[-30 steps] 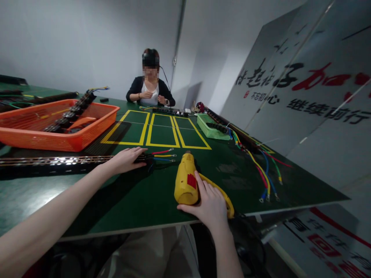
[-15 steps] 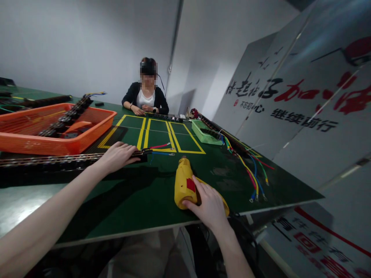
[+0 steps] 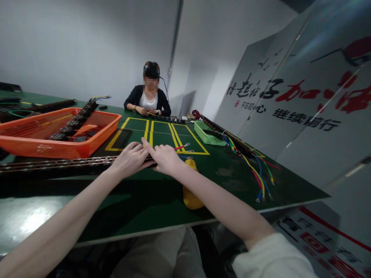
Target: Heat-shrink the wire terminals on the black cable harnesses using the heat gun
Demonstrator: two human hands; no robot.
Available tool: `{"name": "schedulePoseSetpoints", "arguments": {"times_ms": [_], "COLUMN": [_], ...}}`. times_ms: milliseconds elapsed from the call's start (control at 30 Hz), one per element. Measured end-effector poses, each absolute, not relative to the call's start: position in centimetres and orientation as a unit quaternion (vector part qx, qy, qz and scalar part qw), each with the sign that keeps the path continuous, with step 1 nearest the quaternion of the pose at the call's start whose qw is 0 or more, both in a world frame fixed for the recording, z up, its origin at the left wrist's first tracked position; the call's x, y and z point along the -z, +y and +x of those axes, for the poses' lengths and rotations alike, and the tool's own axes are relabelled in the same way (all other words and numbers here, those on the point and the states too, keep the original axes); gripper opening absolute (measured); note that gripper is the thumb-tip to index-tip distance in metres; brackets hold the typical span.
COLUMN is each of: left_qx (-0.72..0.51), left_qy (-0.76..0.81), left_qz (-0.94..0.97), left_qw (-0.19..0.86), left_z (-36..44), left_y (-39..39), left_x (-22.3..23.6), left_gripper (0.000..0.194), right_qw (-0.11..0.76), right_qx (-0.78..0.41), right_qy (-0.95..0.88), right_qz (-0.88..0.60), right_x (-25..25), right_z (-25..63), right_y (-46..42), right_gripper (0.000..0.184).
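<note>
A long black cable chain point(image 3: 58, 163) lies across the green table point(image 3: 139, 200) from the left edge to the middle. My left hand point(image 3: 130, 158) lies flat on its right end, fingers spread. My right hand point(image 3: 164, 156) rests beside it on the same end, fingers stretched out, touching the left hand. Coloured wires point(image 3: 184, 146) with ring terminals stick out past my hands. The yellow power tool point(image 3: 189, 195) lies on the table under my right forearm, partly hidden.
An orange basket point(image 3: 95, 141) with more chain sits at the left. A green tray point(image 3: 208, 135) and a wired chain point(image 3: 255, 166) lie to the right. A person sits at the far end, hands on the table. Yellow taped boxes point(image 3: 162, 135) mark the middle.
My right hand let go of the yellow tool and moved forward to the chain's end beside my left hand. The tool stays on the table.
</note>
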State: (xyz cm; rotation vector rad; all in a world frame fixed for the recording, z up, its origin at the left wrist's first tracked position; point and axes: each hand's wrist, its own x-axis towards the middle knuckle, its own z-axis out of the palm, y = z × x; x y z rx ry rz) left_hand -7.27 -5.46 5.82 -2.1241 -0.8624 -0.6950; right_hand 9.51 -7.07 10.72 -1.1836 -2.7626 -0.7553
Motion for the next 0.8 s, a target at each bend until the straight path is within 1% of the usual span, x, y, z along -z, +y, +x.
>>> {"name": "schedulePoseSetpoints", "arguments": {"times_ms": [67,133,167,200,233,267,333,433,567,600,700,800], "left_qx": [0.297,0.342,0.362,0.375,0.38,0.377,0.357,0.318,0.279,0.271,0.241,0.214], "left_qy": [-0.334,-0.324,-0.305,-0.277,-0.242,-0.205,-0.145,-0.104,-0.103,-0.108,-0.136,-0.169], "left_qz": [-0.821,-0.812,-0.811,-0.815,-0.823,-0.835,-0.862,-0.896,-0.926,-0.931,-0.944,-0.952], "left_qw": [0.354,0.344,0.343,0.345,0.345,0.344,0.331,0.292,0.232,0.218,0.178,0.138], "left_z": [-6.6,-5.9,-5.6,-5.3,-4.9,-4.6,-3.9,-2.9,-1.9,-1.8,-1.6,-1.6], "left_y": [-6.1,-6.9,-7.4,-7.9,-8.3,-8.6,-8.9,-8.7,-8.4,-8.4,-8.3,-8.1], "left_x": [-6.2,-6.5,-6.7,-6.7,-6.6,-6.3,-5.3,-3.5,-2.0,-1.9,-1.8,-1.5], "left_gripper": [0.031,0.021,0.017,0.014,0.014,0.014,0.016,0.019,0.024,0.024,0.026,0.028], "right_qw": [-0.012,-0.045,-0.062,-0.079,-0.095,-0.111,-0.142,-0.172,-0.191,-0.192,-0.186,-0.143], "right_qx": [0.222,0.207,0.201,0.197,0.194,0.192,0.187,0.193,0.2,0.204,0.22,0.248], "right_qy": [-0.896,-0.895,-0.893,-0.89,-0.886,-0.88,-0.865,-0.822,-0.75,-0.73,-0.669,-0.604], "right_qz": [-0.384,-0.393,-0.398,-0.403,-0.411,-0.42,-0.444,-0.508,-0.601,-0.623,-0.685,-0.744], "right_x": [-11.1,-12.0,-12.7,-13.5,-14.6,-15.7,-18.4,-22.7,-28.4,-29.6,-32.6,-34.6], "right_z": [10.2,11.7,12.8,14.0,15.3,16.8,20.0,25.2,32.0,33.4,36.6,37.6], "right_y": [-6.2,-6.0,-6.1,-6.2,-6.4,-6.6,-7.0,-7.8,-10.1,-10.9,-13.4,-15.8], "right_gripper": [0.09,0.08,0.07,0.056,0.046,0.041,0.034,0.027,0.023,0.024,0.047,0.06]}}
